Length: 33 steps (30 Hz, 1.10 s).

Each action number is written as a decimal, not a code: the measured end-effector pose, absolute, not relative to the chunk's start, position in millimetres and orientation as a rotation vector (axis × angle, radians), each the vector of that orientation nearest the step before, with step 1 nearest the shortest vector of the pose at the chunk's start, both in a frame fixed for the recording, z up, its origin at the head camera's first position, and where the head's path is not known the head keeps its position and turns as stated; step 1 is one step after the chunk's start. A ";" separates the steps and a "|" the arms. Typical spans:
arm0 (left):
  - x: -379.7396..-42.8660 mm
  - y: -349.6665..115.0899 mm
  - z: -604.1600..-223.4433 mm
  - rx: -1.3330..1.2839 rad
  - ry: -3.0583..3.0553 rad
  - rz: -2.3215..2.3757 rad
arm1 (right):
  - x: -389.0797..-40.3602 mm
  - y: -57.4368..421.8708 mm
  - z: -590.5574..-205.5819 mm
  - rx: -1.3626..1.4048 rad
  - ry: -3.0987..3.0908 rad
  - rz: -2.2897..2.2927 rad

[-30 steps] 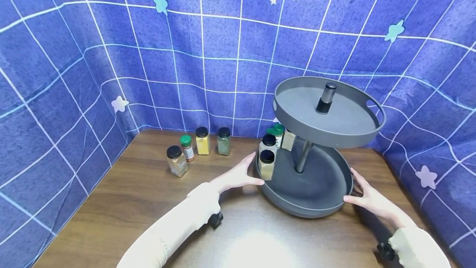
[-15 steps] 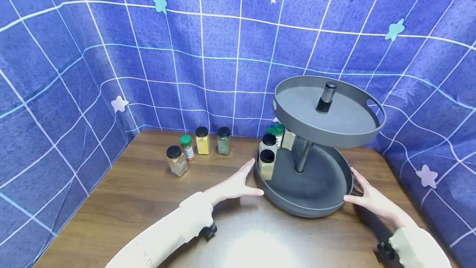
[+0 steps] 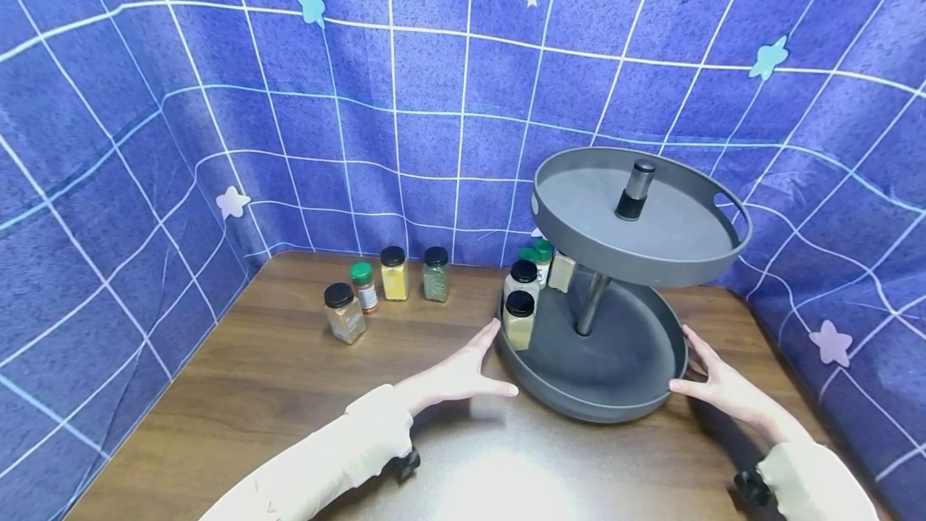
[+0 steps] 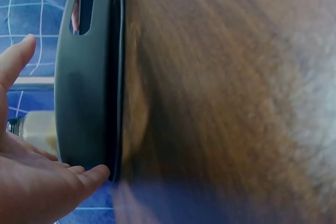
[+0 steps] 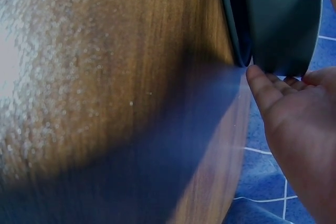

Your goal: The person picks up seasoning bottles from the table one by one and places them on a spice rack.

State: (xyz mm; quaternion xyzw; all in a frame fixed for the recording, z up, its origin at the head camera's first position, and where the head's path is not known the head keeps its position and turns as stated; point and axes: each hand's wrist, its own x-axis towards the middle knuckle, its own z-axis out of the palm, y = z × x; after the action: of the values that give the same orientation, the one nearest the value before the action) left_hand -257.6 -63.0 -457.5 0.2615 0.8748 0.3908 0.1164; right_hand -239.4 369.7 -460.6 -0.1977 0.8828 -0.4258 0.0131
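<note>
On the table (image 3: 289, 392), four jars (image 3: 395, 284) stood left of the two-tier tray (image 3: 629, 268), whose lower tier (image 3: 615, 356) held more jars (image 3: 518, 332) at its left.

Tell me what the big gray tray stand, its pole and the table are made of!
The tray stand looks like plastic: smooth, even gray with a dull finish, though painted metal is possible. Its pole is probably metal, because it's silvery and shiny. The table has brown wood grain and a glossy glare, so it's wood or a wood-look coating.
</note>
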 end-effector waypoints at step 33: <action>-260.3 -61.3 -457.3 0.774 2.555 1.121 | -239.9 369.8 -460.6 -0.560 2.717 -1.348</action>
State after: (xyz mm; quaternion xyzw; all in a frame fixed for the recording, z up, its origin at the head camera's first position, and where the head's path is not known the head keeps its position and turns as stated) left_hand -260.3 -61.3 -457.3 0.2654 0.8758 0.3841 0.1227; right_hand -239.9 369.8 -460.6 -0.1814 0.8806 -0.4369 0.0286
